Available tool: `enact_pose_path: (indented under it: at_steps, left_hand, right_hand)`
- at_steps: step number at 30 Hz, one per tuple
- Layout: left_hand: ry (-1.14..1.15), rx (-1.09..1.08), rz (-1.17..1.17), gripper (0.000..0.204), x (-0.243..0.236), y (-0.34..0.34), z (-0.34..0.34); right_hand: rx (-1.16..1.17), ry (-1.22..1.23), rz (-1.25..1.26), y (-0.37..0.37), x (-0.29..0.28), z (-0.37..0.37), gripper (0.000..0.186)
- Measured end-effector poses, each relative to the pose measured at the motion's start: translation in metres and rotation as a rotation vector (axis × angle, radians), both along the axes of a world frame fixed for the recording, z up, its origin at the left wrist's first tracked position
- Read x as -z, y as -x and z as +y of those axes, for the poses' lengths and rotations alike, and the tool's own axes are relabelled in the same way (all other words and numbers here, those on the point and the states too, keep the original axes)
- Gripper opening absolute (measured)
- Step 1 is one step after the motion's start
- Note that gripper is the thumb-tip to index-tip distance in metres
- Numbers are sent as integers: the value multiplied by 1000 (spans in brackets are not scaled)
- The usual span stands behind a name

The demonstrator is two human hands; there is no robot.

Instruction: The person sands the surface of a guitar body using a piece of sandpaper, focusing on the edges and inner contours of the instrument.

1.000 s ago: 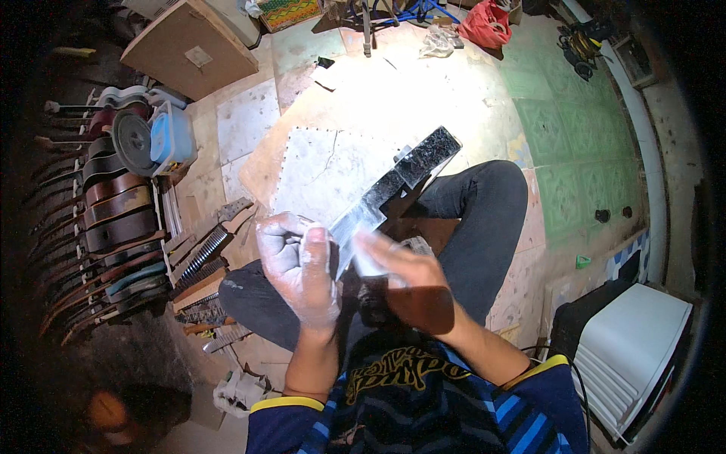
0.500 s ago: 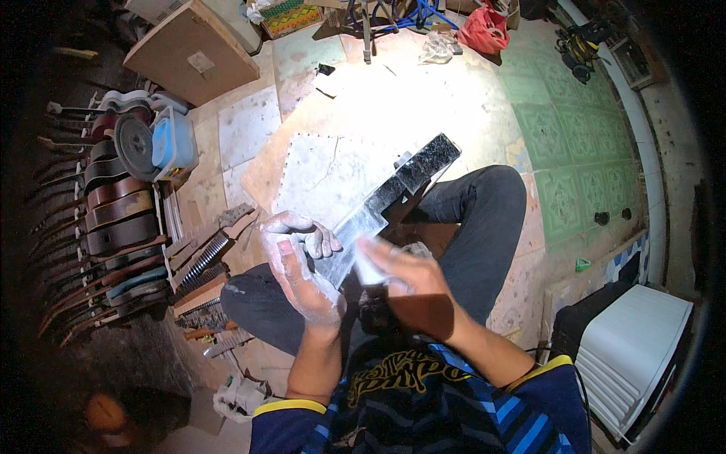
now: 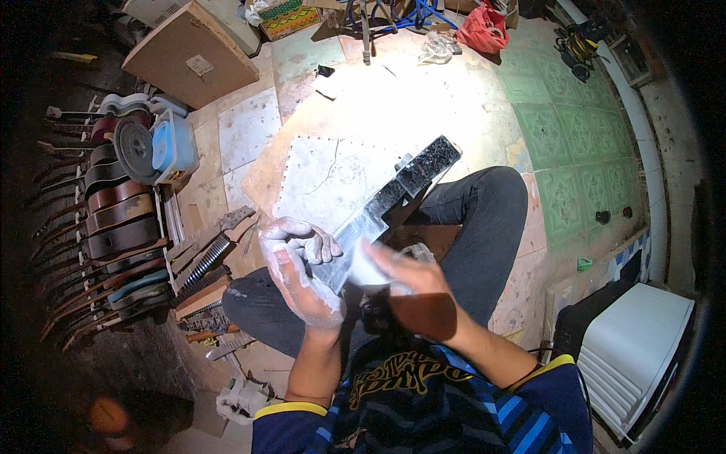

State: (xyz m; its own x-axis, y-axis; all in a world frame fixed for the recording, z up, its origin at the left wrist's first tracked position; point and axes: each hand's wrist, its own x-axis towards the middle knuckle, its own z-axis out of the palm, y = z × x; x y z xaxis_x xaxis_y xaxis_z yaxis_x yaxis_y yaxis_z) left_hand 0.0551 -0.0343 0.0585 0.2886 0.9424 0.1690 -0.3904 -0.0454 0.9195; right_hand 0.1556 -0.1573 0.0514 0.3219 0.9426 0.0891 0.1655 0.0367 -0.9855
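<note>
A long stepped bar (image 3: 369,214), dark at its far end and grey with white dust nearer me, slants between my legs. My left hand (image 3: 299,265), coated in white powder, has its fingers curled in beside the bar's near end; what they hold, if anything, is hidden. Against the bar's near right side, my right hand (image 3: 420,291) grips a small white flat piece (image 3: 368,271). Motion smears that hand's fingertips and the piece, so its kind is unclear.
A dusty white sheet (image 3: 314,178) with dotted edges lies on a board ahead. Several guitars (image 3: 121,204) are racked at left, near files (image 3: 204,265) and a clear bin (image 3: 178,144). A white ribbed box (image 3: 635,352) stands right; a red bag (image 3: 484,32) sits far back.
My right hand, with the white piece, has shifted slightly along the bar's near end and is still blurred. My left hand and the bar have barely moved.
</note>
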Motion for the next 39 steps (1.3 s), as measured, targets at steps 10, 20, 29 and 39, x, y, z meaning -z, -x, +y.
enact_pose_path:
  at_steps: [10,20,29,39]
  left_hand:
    - [14,-3,-40,42,2,-2,0]
    - [8,28,60,66,1,0,-2]
    - [72,74,40,98,7,1,-6]
    - [84,30,128,113,-1,-5,-10]
  right_hand:
    - [-51,155,38,1,-5,-2,66]
    - [-109,-17,-239,25,-32,-3,70]
    - [-98,-164,-94,19,5,-2,59]
    - [-44,22,-214,-5,2,10,47]
